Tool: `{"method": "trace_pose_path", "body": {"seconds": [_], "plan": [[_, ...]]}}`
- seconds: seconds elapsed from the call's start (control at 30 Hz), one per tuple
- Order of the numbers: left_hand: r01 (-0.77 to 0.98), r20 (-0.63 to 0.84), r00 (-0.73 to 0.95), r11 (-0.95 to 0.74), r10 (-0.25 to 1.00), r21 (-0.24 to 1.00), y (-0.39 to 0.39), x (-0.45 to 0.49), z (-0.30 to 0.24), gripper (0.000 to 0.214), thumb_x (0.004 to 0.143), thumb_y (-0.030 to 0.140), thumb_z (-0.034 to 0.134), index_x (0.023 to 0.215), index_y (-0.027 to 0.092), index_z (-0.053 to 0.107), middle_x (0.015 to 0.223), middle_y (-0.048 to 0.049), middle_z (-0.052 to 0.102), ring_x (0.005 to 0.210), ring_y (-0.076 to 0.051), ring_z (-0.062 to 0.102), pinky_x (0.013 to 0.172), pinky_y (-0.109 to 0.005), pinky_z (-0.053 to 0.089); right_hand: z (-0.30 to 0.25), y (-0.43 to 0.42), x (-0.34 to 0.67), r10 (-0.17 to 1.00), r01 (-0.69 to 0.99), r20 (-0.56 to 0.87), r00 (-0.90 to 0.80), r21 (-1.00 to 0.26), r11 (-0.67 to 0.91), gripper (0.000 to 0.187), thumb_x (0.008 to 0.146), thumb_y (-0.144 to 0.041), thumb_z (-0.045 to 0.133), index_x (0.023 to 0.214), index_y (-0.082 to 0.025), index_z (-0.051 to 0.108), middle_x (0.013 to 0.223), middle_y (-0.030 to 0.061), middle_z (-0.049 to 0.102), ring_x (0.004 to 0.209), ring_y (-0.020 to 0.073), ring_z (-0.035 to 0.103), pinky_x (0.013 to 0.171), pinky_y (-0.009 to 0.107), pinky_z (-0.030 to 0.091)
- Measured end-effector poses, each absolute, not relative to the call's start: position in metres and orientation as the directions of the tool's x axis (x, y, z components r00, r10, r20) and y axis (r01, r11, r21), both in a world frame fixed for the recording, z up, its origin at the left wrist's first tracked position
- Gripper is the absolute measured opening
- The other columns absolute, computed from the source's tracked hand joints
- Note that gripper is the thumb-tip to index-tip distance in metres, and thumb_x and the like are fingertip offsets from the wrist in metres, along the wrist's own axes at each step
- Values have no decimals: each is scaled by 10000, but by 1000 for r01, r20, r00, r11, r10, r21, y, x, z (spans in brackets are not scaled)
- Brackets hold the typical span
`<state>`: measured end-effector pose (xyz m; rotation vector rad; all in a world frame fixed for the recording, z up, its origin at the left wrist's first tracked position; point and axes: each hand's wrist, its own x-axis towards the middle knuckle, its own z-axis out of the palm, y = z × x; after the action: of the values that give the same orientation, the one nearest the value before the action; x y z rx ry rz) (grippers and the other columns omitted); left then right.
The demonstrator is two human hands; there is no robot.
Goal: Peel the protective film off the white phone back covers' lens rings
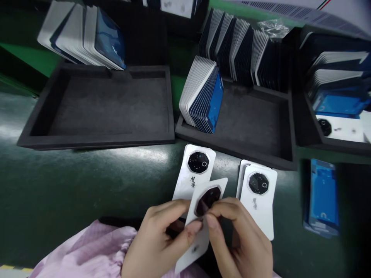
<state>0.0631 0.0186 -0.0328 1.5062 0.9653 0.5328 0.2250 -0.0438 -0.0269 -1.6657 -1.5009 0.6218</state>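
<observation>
Toward the near edge of the dark green table (87, 181), one white panel (201, 239) held tilted above the surface: left hand (159, 237) closed on its left long edge, thumb on the front face. Right hand (243, 235) narrow, thumb and index tips close together at the panel's dark octagonal window (208, 200); cannot tell whether anything is pinched between them. Just beyond, a second white panel (184, 189) lies flat, partly hidden. To its right, overlapping white panels (261, 208); farther right, blue sheets (324, 193). Behind: left black tray (101, 143) and middle black tray (237, 150), the latter with a row of panels (199, 96) standing toward its near left corner.
</observation>
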Motion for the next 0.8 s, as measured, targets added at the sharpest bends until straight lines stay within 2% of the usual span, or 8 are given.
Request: {"method": "trace_pose_path", "body": {"seconds": [0.1,0.2,0.3,0.37,0.53,0.7,0.8], "plan": [[202,-283,553,204,784,958,20,63,-30,212,924,157,669,1042,211,837,774,-2,773,545,-100,619,507,-123,511,-27,-46,228,956,589,159,244,-808,-16,148,957,-75,583,947,-223,584,816,-17,620,712,95,622,607,206,493],[140,-386,552,374,739,917,23,65,-28,232,928,207,697,1083,249,864,773,-15,784,530,-103,551,456,-137,445,-26,-48,228,931,572,181,318,-819,-36,145,935,-70,612,941,-214,601,809,-3,588,716,126,567,600,262,455],[29,-482,569,569,667,822,26,66,-27,240,894,230,785,1099,320,870,767,-3,798,605,-130,590,509,-149,469,-24,-48,225,898,555,148,415,-823,-121,121,949,-113,626,915,-229,617,859,17,534,750,153,526,623,305,422],[-51,-501,581,642,642,765,27,66,-26,271,872,233,822,1110,354,865,775,5,807,648,-144,621,558,-157,505,-24,-48,223,867,554,131,480,-812,-184,113,970,-152,622,911,-248,629,918,33,516,809,176,526,671,326,423],[-116,-508,576,679,641,725,26,66,-25,274,846,263,859,1105,350,868,748,-8,800,655,-154,609,560,-168,514,-25,-46,218,847,456,97,523,-871,-182,112,987,-173,608,929,-265,637,1082,45,589,1000,192,588,807,328,455],[-86,-515,557,662,652,744,25,64,-25,250,836,330,866,1086,320,877,710,-14,766,578,-124,505,488,-161,429,-22,-49,212,776,265,-85,625,-912,-313,70,989,-277,646,926,-277,617,892,-8,655,795,143,613,705,262,472],[-90,-505,580,666,639,741,26,63,-26,249,856,307,851,1102,345,869,739,-9,778,583,-121,513,489,-162,412,-22,-49,210,776,251,-86,625,-919,-304,56,976,-299,676,990,-277,626,841,0,710,712,146,648,599,239,496]]}}
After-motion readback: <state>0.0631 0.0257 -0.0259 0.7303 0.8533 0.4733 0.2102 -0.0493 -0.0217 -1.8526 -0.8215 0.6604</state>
